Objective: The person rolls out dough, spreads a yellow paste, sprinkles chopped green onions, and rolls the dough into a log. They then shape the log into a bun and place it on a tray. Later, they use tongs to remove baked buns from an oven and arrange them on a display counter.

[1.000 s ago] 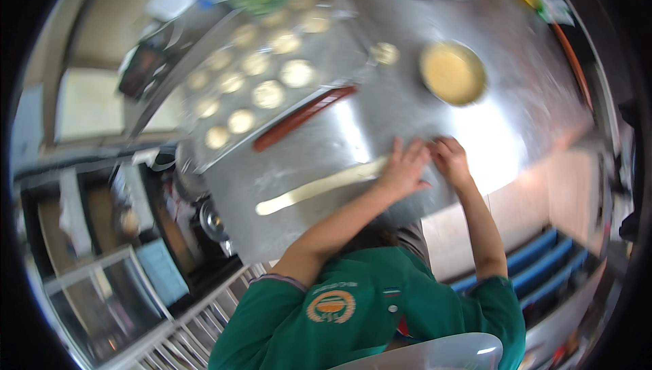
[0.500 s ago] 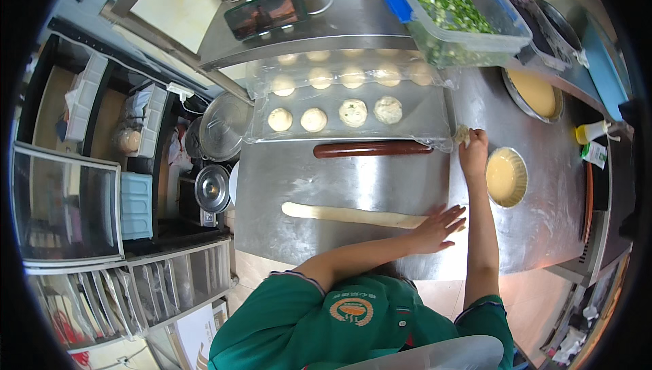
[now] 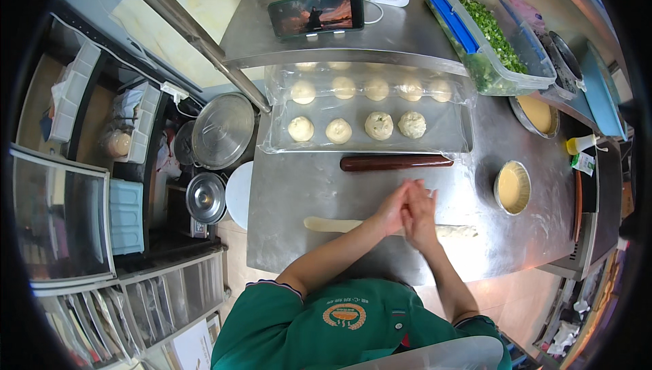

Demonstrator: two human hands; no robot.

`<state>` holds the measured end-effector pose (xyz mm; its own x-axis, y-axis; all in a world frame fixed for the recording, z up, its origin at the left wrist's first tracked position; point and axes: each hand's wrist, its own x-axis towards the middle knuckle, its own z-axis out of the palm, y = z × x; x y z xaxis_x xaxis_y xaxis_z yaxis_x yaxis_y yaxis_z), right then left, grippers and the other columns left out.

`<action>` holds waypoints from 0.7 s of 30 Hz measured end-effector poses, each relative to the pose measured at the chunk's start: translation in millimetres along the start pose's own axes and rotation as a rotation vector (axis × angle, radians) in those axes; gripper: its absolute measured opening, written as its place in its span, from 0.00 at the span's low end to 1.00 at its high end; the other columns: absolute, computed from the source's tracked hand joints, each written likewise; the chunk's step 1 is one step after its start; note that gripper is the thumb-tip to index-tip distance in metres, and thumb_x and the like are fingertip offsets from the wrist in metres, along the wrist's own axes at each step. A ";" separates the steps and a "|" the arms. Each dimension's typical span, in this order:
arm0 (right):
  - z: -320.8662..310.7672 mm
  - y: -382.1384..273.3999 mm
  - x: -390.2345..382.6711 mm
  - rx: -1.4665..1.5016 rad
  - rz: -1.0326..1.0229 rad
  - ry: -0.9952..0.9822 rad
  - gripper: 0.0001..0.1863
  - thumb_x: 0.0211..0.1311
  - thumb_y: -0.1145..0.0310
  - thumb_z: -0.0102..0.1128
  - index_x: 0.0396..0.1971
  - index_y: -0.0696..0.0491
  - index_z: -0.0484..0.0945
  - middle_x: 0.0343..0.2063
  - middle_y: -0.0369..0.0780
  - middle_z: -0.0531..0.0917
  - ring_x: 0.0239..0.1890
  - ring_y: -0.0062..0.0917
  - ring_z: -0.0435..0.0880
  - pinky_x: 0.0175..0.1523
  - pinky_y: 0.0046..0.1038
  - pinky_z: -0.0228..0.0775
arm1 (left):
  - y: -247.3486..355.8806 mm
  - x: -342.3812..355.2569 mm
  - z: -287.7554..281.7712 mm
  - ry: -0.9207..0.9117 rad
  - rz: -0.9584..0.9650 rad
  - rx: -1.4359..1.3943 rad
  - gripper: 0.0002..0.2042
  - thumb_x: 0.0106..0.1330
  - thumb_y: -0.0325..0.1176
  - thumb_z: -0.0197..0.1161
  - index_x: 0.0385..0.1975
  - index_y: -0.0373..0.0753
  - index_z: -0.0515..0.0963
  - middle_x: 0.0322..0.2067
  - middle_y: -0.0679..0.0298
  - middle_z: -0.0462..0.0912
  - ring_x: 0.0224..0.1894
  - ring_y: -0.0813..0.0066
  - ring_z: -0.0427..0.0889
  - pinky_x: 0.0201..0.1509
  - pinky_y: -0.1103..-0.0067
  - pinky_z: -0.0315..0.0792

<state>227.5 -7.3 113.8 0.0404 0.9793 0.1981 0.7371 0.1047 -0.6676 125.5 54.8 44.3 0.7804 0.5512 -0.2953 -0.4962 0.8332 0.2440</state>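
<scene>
My left hand (image 3: pixel 391 211) and my right hand (image 3: pixel 421 219) meet palm to palm above the middle of a long dough rope (image 3: pixel 333 225). Their fingers look mostly straight, and I see nothing between them; the inner palms are hidden. The rope lies left to right on the steel table (image 3: pixel 292 190). Its left part is smooth, while the right end looks rougher and lumpy. Beyond my fingertips rests a dark brown rolling pin (image 3: pixel 396 162), just in front of a metal tray (image 3: pixel 367 149). Rows of round dough pieces (image 3: pixel 338 131) sit in the tray, partly under clear plastic film.
To the right stands a fluted bowl of pale yellow liquid (image 3: pixel 513 188), with a larger pan (image 3: pixel 536 113) behind it. The overhead shelf (image 3: pixel 394 41) carries a phone (image 3: pixel 318 14) and a tub of chopped greens (image 3: pixel 494 37). Metal lids (image 3: pixel 224 131) are at the left.
My right hand has come from a small pale lump at the tray's right corner to meet my left over the dough. My left hand has left the rope's right end. The view has shifted.
</scene>
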 end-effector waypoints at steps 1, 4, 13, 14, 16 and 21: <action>-3.5 -15.5 0.2 -0.062 -0.031 -0.147 0.34 0.60 0.69 0.63 0.68 0.56 0.67 0.65 0.45 0.73 0.74 0.42 0.61 0.76 0.57 0.28 | 13.3 -12.6 -7.8 0.038 -0.006 0.045 0.25 0.80 0.52 0.41 0.65 0.43 0.69 0.55 0.60 0.79 0.59 0.68 0.77 0.65 0.68 0.69; -2.4 -51.0 18.0 0.971 0.137 -0.059 0.32 0.69 0.53 0.55 0.67 0.58 0.66 0.61 0.48 0.76 0.67 0.40 0.72 0.71 0.51 0.55 | 43.9 -56.7 -26.6 0.082 0.089 0.045 0.23 0.79 0.48 0.43 0.60 0.37 0.72 0.51 0.60 0.81 0.54 0.66 0.80 0.62 0.70 0.73; 64.8 -131.9 30.0 1.215 0.443 -0.457 0.39 0.73 0.38 0.44 0.66 0.59 0.65 0.56 0.53 0.79 0.57 0.43 0.82 0.59 0.40 0.75 | 134.3 -176.5 -25.3 -0.110 0.041 0.131 0.36 0.76 0.63 0.37 0.63 0.35 0.70 0.57 0.60 0.78 0.62 0.67 0.75 0.68 0.69 0.65; 67.2 -139.3 27.4 1.199 0.503 -0.353 0.31 0.72 0.45 0.52 0.62 0.54 0.72 0.56 0.47 0.79 0.57 0.40 0.81 0.62 0.41 0.72 | 143.2 -182.4 -24.7 -0.060 0.118 0.241 0.36 0.75 0.64 0.37 0.64 0.35 0.69 0.57 0.60 0.78 0.63 0.67 0.74 0.69 0.68 0.64; 73.2 -153.3 28.8 0.313 -0.067 -0.064 0.26 0.68 0.50 0.57 0.58 0.51 0.77 0.54 0.43 0.80 0.56 0.39 0.80 0.62 0.41 0.70 | 154.2 -197.1 -24.1 0.089 0.253 0.366 0.36 0.75 0.65 0.36 0.65 0.38 0.68 0.59 0.61 0.76 0.62 0.68 0.73 0.69 0.68 0.61; 118.7 -189.5 60.5 0.000 -0.690 0.231 0.15 0.55 0.64 0.68 0.44 0.49 0.83 0.47 0.38 0.82 0.48 0.34 0.80 0.53 0.41 0.72 | 172.0 -241.9 -26.2 -0.125 0.117 0.178 0.37 0.76 0.64 0.34 0.66 0.36 0.68 0.68 0.58 0.64 0.71 0.64 0.63 0.74 0.66 0.56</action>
<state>10.1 52.6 167.1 -0.2924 0.6290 0.7203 0.6458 0.6854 -0.3364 -158.6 65.9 133.6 0.7677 0.6249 -0.1418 -0.5201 0.7369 0.4318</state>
